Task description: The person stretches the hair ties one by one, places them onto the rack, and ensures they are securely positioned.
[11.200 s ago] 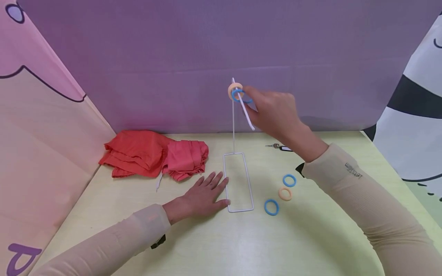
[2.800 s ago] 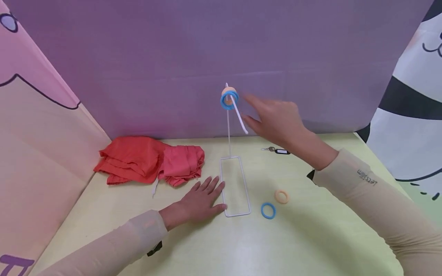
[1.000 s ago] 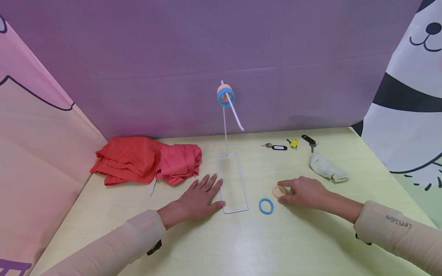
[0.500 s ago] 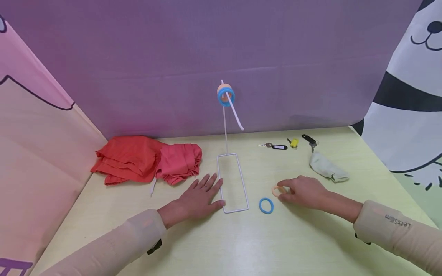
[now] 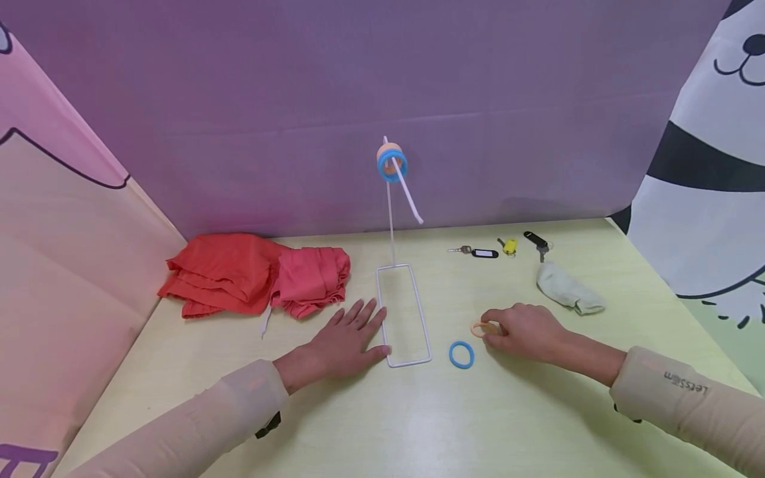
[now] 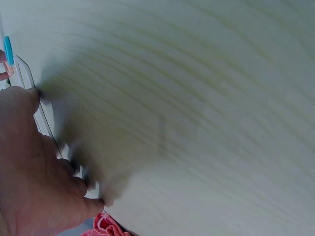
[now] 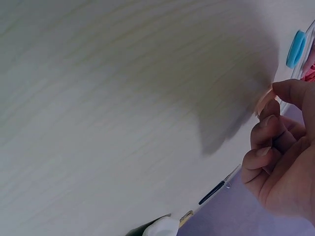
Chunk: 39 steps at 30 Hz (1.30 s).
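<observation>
A white wire stand [image 5: 417, 302] with a rectangular base rises to a slanted arm. On that arm hang a peach ring [image 5: 382, 154] and a blue ring [image 5: 380, 174] in front of it. My left hand [image 5: 343, 342] lies flat with fingers spread, its thumb and fingertips at the near-left side of the base. To the right of the stand, my right hand [image 5: 528, 332] pinches another peach ring [image 5: 475, 328] between thumb and forefinger, low at the table; the hand covers part of it. A second blue ring [image 5: 452, 362] lies flat between that hand and the base.
Red folded cloths [image 5: 227, 275] lie at the back left. Along the back right are a key with a black tag [image 5: 485, 253], a key with a yellow tag [image 5: 509, 247], another black-tagged key [image 5: 535, 239] and a pale rolled cloth [image 5: 564, 289]. A purple curtain [image 5: 299, 119] hangs behind.
Earlier my right hand put a blue ring on the stand's arm and let go. It then came down to the peach ring on the table and pinched it. The left hand stayed put.
</observation>
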{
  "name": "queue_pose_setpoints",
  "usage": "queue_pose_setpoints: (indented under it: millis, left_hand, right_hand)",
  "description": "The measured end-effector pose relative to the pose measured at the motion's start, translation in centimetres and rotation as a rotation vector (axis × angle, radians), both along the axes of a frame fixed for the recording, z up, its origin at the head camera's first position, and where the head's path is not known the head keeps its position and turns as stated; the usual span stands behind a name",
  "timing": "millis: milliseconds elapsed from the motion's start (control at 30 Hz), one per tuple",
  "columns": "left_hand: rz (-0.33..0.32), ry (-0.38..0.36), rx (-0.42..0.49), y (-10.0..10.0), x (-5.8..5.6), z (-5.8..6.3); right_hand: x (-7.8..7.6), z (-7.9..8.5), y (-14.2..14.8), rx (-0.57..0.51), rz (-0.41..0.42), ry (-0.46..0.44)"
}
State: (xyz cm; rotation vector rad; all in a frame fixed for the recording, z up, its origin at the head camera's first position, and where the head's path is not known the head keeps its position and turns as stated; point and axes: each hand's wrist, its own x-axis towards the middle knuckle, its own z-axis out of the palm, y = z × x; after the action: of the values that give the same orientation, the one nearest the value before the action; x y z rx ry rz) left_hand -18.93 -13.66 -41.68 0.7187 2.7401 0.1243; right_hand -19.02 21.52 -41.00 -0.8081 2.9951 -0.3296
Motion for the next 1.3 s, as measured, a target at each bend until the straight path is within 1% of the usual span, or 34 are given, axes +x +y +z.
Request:
queue_pose_setpoints:
  millis: [233, 367, 500, 633, 700, 800, 867, 1000, 1133, 1300]
  left_hand:
    - [-0.002, 0.001, -0.002, -0.1, 0.0, 0.0]
    - [-0.001, -0.001, 0.0, -0.1, 0.0, 0.0]
    - [-0.001, -0.005, 0.004, -0.1, 0.1, 0.0]
    - [-0.004, -0.005, 0.004, -0.1, 0.0, -0.1]
    - [-0.004, -0.003, 0.002, -0.1, 0.0, -0.1]
    - [-0.003, -0.002, -0.002, -0.1, -0.1, -0.2]
    - [-0.003, 0.001, 0.002, -0.1, -0.1, -0.2]
    - [0.0, 0.002, 0.006, -0.1, -0.1, -0.2]
    - [-0.004, 0.003, -0.001, -0.1, -0.1, 0.0]
    - [-0.015, -0.004, 0.01, -0.1, 0.1, 0.1]
  right_hand:
    - [0.0, 0.3, 0.1, -0.013, 0.0, 0.025]
    - [0.0, 0.7, 0.1, -0.034, 0.002, 0.039]
    - [-0.1, 1.3, 0.0, -0.052, 0.002, 0.076]
    - [0.0, 2.5, -0.2, -0.091, 0.003, 0.119]
    - [0.1, 3.4, -0.5, -0.117, 0.009, 0.142]
    - [0.3, 5.2, -0.9, -0.17, 0.017, 0.19]
    - [0.5, 6.6, -1.1, -0.214, 0.023, 0.239]
    - [1.1, 9.4, -1.7, -0.329, 0.063, 0.39]
    - [1.7, 11.8, -2.3, -0.419, 0.152, 0.578]
    - [2.7, 14.2, -3.5, -0.453, 0.256, 0.791]
